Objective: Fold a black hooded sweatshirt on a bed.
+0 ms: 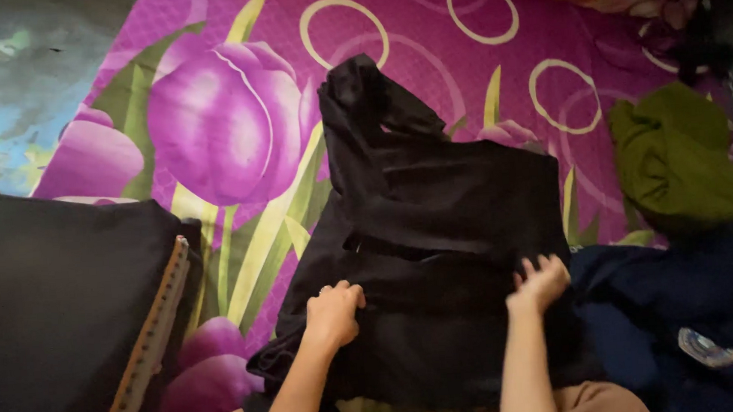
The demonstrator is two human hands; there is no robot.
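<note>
- We see a black garment [437, 227] spread in the middle of the frame, on a purple sheet [231, 112] printed with big tulips and pale rings; one narrow end of it runs up toward the top centre.
- Our left hand [333, 313] sits at the garment's lower left edge, fingers curled shut on a fold of the black cloth.
- Our right hand [541, 281] is at the garment's lower right edge, fingers bent and pinching the cloth there, so the garment lies between the two hands and stretches away above them.
- Both forearms come up from the bottom centre of the frame.
- A dark blue piece of clothing [685, 330] lies at the lower right, just beside the right hand.
- A green cloth [681, 158] is bunched at the right edge, above the blue one.
- A large black cushion [56, 314] with a patterned trim fills the lower left.
</note>
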